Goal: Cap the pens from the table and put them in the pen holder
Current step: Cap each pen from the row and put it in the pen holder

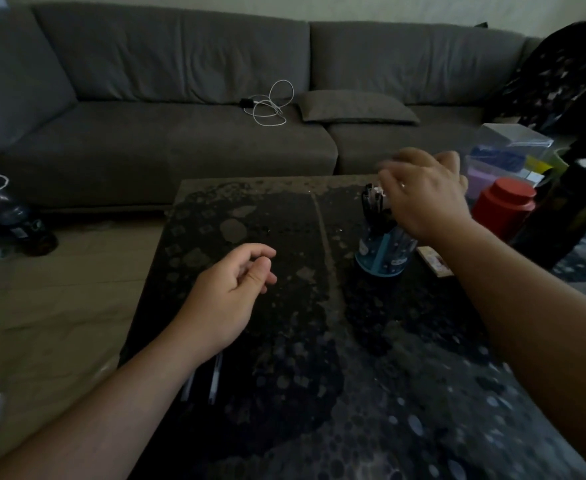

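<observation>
A blue pen holder (383, 252) stands on the dark patterned table (284, 341) at the right, with several dark pens (371, 202) sticking out of its top. My right hand (423, 192) hovers just above and right of those pens, blurred, fingers spread; I see nothing gripped in it. My left hand (229, 289) floats over the table's left half, fingers loosely curled and empty. Two pens (208, 379) lie side by side near the table's left edge, partly hidden under my left forearm.
A red canister (502, 206) and clear storage boxes (506, 157) stand right of the holder. A small flat card (435, 261) lies beside the holder. A grey sofa (180, 98) with a white cable (270, 105) sits behind the table. A bottle (11, 216) lies on the floor at left.
</observation>
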A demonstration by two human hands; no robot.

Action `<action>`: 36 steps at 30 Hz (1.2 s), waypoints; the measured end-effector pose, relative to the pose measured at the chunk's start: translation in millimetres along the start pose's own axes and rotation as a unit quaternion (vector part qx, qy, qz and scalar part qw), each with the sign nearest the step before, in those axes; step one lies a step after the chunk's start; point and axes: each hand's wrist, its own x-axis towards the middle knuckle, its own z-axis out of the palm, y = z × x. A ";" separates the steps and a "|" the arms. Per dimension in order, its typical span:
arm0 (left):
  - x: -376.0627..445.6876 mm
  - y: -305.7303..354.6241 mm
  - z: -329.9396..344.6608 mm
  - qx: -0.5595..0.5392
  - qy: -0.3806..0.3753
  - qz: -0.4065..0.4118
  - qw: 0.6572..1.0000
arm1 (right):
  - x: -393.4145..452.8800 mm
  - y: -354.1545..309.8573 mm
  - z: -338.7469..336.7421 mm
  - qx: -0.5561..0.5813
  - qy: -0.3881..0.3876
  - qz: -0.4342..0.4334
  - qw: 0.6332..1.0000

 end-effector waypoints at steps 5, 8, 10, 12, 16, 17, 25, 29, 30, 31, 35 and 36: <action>6.5 -9.8 -18.9 0.013 0.040 -0.030 0.999 | -32.8 -24.7 -17.8 0.143 0.084 0.028 0.986; 10.1 -15.0 -33.8 0.047 0.066 -0.044 0.996 | -76.2 -65.1 -1.0 0.216 -0.117 -0.006 0.969; 11.3 -20.4 -43.8 0.091 0.061 -0.059 0.992 | -106.9 -93.7 17.9 0.205 -0.228 -0.065 0.950; 10.9 -29.5 -54.3 0.137 0.035 -0.073 0.987 | -132.2 -118.7 34.7 0.161 -0.299 -0.163 0.926; 3.6 -43.2 -65.3 0.206 -0.038 -0.087 0.974 | -159.0 -147.4 54.9 0.165 -0.336 -0.259 0.891; 1.1 -43.2 -65.0 0.221 -0.050 -0.087 0.970 | -162.4 -151.5 58.7 0.163 -0.340 -0.264 0.888; -9.8 -35.6 -45.9 0.370 -0.095 -0.077 0.921 | -154.5 -158.5 72.9 0.025 -0.355 -0.163 0.920; -10.2 -28.9 -31.8 0.461 -0.099 -0.030 0.882 | -130.6 -131.6 61.8 0.013 -0.388 -0.082 0.918; -9.8 -28.5 -29.2 0.465 -0.102 -0.026 0.879 | -125.9 -123.6 57.0 0.015 -0.395 -0.061 0.916; -9.5 -28.4 -27.1 0.467 -0.105 -0.026 0.878 | -122.0 -116.4 53.0 0.020 -0.404 -0.040 0.914; -10.7 -29.2 -22.1 0.456 -0.093 -0.033 0.885 | -117.0 -99.9 46.6 0.009 -0.430 0.005 0.903; -11.3 -29.2 -21.1 0.450 -0.089 -0.033 0.888 | -117.5 -98.1 47.1 0.004 -0.428 0.011 0.904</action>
